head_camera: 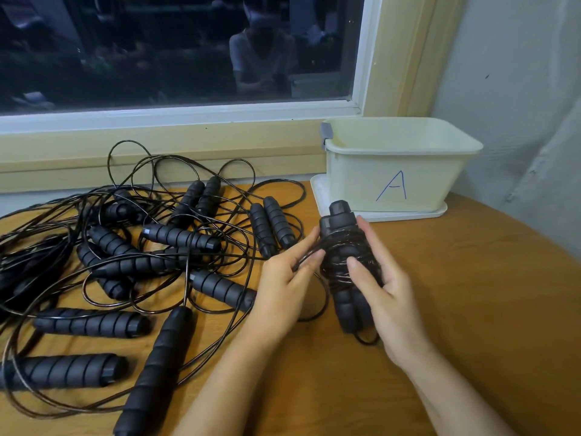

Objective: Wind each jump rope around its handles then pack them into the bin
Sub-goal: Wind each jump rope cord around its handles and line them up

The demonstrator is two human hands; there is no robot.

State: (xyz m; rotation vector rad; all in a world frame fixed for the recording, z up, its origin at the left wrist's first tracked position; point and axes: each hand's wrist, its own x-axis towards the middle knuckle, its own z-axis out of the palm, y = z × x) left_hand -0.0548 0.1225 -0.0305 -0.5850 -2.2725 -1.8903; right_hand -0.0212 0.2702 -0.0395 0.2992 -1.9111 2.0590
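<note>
Head view, single camera.

Position: the jump rope (pixel 342 247) being worked is held above the table (pixel 471 294), toward its far edge and just in front of the bin (pixel 355 184). Its two handles (pixel 338 215) lie side by side, with the cord (pixel 342 278) coiled round their middle. The bin stands at the far right corner on a flat white tray (pixel 317 193); the part of its inside that shows holds nothing. The loose ropes (pixel 141 247) cover the left half of the table in a tangle.

Risks, as judged:
- The cord looks stiff and glossy. If the free end is not tucked under a turn before release, the coils will likely spring off.
- The handles sit staggered, one poking out further at the far end. A slack wrap could let them slide apart on the way to the bin.
- A small loop (pixel 366 338) hangs off the near end of the handles and could snag on the bin rim.
- A strand lies on the table under the left wrist. Cannot tell whether it belongs to this rope or to the tangle; if to the tangle, lifting may drag neighbours along.

Fingers:
- Left hand (pixel 283 287): fingers nearly straight, tips against the left side of the coils, pinching strands of the cord. Thumb is hidden.
- Right hand (pixel 386 291): curled round the bundle, thumb pressed across the front of the coils, fingers wrapped behind, clamping handles and turns together.
</note>
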